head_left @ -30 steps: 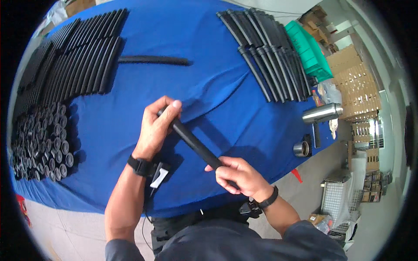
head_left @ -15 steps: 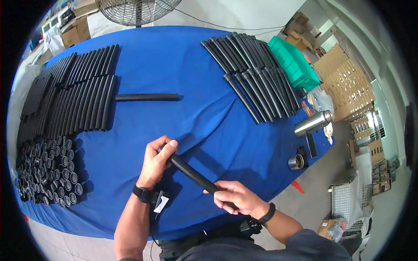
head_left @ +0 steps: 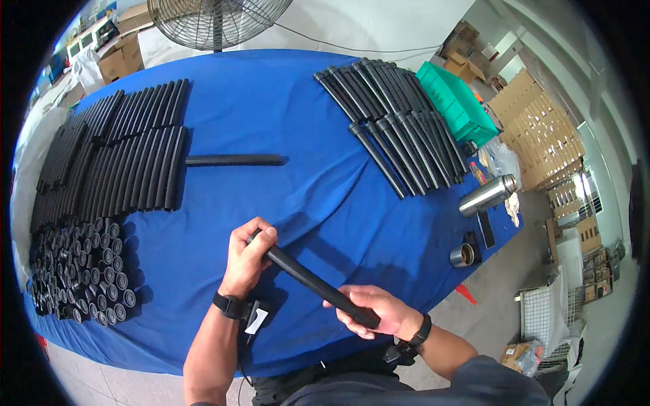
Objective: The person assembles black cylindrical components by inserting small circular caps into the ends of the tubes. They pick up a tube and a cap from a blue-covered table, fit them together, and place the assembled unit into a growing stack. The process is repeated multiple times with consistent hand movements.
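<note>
A black tube [head_left: 305, 276] slants in front of me above the blue-covered table [head_left: 271, 196]. My left hand [head_left: 245, 260] is closed round its upper-left end, thumb on top. At the lower-right end, my right hand [head_left: 387, 312] has its fingers curled under the tube, and the end lies across them. Past my left hand, a single black tube [head_left: 233, 160] lies crosswise beside several rows of similar tubes [head_left: 145, 169]. A cluster of round black caps [head_left: 101, 277] stands left of my left hand. Below that hand, a small black device with a white label [head_left: 257, 319] rests near the table's edge.
Black tubes with wider collars [head_left: 399, 152] lie in two rows at the far right, beside a green crate [head_left: 457, 105]. A steel flask [head_left: 487, 195], a dark phone-like slab [head_left: 485, 230] and a steel cup [head_left: 463, 255] are along the right edge. A fan [head_left: 217, 20] stands behind.
My right hand has loosened and turned palm-up, so more of the tube's lower end shows. My left hand keeps its hold. The view has shifted slightly.
</note>
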The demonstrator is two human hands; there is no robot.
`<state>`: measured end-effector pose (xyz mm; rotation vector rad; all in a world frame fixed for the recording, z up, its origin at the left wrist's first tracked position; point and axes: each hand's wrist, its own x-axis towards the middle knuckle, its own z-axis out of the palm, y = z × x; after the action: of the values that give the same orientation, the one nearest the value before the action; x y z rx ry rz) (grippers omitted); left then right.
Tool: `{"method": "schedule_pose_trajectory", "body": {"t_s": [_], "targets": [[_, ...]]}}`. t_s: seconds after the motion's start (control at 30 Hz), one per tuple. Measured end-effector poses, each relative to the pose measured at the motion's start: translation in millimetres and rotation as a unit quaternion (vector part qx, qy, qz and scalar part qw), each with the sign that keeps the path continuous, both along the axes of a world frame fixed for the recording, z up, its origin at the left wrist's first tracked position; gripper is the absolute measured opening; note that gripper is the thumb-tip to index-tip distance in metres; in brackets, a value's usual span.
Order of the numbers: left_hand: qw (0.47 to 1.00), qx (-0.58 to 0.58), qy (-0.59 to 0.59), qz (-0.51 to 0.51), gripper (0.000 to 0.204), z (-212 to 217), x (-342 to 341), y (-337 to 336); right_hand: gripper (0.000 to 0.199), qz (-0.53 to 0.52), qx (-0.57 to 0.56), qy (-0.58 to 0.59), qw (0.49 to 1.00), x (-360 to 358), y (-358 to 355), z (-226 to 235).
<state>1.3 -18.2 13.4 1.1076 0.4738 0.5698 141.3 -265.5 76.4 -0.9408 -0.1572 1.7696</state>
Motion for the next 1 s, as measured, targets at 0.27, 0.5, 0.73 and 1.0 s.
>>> {"method": "schedule_pose_trajectory", "body": {"t_s": [0.27,0.5,0.73,1.0], "targets": [[0.995,0.058,0.077,0.0,0.035,2,-1,1,0.034,0.069,0.119,-0.608,0.782,-6,-1,-5],[0.997,0.064,0.021,-0.031,0.039,-1,2,-4,0.045,0.079,-0.015,-0.011,0.997,6,-10,-12],[0.995,0.078,0.056,-0.026,0.038,5,-4,0,0.032,0.087,-0.002,-0.386,0.918,5,4,2],[0.99,0.109,0.085,-0.03,0.037,4,-4,0,0.032,0.132,0.043,-0.628,0.766,0,8,2]]}}
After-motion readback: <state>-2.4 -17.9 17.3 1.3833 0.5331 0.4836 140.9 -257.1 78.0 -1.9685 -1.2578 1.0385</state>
